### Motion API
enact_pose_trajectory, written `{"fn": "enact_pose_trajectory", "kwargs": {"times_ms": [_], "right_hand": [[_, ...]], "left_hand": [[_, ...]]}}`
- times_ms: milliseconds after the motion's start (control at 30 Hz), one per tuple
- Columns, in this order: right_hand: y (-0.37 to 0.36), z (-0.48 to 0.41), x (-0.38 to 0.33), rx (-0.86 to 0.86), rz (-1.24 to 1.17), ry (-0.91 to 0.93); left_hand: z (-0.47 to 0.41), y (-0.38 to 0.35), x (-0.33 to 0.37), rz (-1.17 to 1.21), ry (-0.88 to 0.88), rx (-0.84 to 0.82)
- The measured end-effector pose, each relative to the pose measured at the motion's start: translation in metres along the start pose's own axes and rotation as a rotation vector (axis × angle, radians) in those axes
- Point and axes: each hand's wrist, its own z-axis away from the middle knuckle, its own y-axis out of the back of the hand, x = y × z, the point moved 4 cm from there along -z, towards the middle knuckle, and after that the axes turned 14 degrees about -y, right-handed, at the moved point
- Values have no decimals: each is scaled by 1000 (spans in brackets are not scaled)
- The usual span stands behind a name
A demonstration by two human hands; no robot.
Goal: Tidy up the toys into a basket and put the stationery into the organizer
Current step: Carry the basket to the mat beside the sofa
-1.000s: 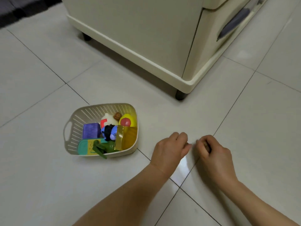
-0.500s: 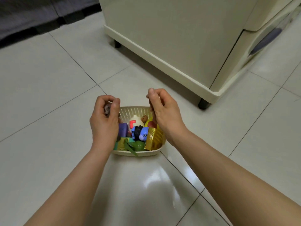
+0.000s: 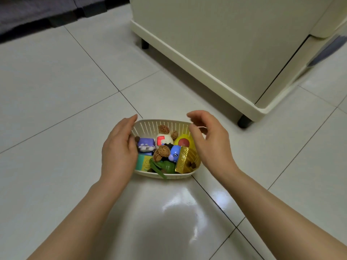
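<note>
A cream perforated basket [image 3: 161, 125] sits on the pale tiled floor [image 3: 56, 81], close in front of the person and nearly centred between both forearms. It is full to the rim: a purple block figure [image 3: 145, 145] lies at the left, a white toy with a red mark [image 3: 163, 140] in the middle and a yellow ball with a red spot [image 3: 185, 142] at the right. In front of these are a blue figure [image 3: 174, 153], a gold foil piece [image 3: 185, 160], a green toy [image 3: 161, 166] poking over the near rim and a teal box [image 3: 143, 162]. Several brown wrinkled pits [image 3: 164, 129] lie on top of the pile.

The left hand [image 3: 120, 147] covers the basket's left edge, fingers straight and together, palm turned towards the toys, holding nothing; whether it touches the rim cannot be told. The right hand [image 3: 208, 143] hangs over the right edge with fingers loosely curved and the thumb apart, also holding nothing.

Behind and to the right stands a cream cabinet [image 3: 216, 44] on dark casters; its nearest caster [image 3: 244, 121] is near the basket's far right corner, and its lower ledge runs diagonally away to the upper left. Bare tiles lie to the left of the basket and in front of it, where a patch of light reflects. Dark furniture [image 3: 37, 12] edges the floor at the far upper left, well apart from the basket
</note>
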Motion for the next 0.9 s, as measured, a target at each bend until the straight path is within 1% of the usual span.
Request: {"fn": "enact_pose_trajectory", "kwargs": {"times_ms": [33, 67, 167, 233, 333, 400, 600, 667, 767, 833, 867, 900], "right_hand": [[3, 4, 7, 58, 110, 21], [3, 8, 15, 72, 201, 6], [-5, 15, 37, -14, 368, -144], [-9, 16, 42, -55, 445, -142], [-12, 13, 36, -67, 540, -132], [-18, 9, 39, -88, 608, -190], [-27, 6, 42, -52, 616, -286], [-25, 6, 38, -64, 592, -327], [-19, 9, 30, -103, 575, -380], [-2, 21, 5, -110, 562, -425], [4, 26, -2, -96, 556, -414], [15, 38, -20, -92, 541, -420]], "left_hand": [[3, -1, -6, -60, 29, -45], [5, -4, -11, -98, 70, -92], [8, -11, -18, -137, 165, -182], [5, -15, -19, -172, 162, -192], [-3, -17, -19, -246, 139, -186], [-4, -23, -18, -298, 145, -224], [-1, -27, -19, -364, 175, -307], [-4, -28, -17, -343, 212, -381], [-5, -21, -8, -242, 246, -498], [-10, 9, 14, -216, 237, -568], [-11, 15, 23, -208, 210, -561], [-15, 37, 38, -224, 202, -577]]}}
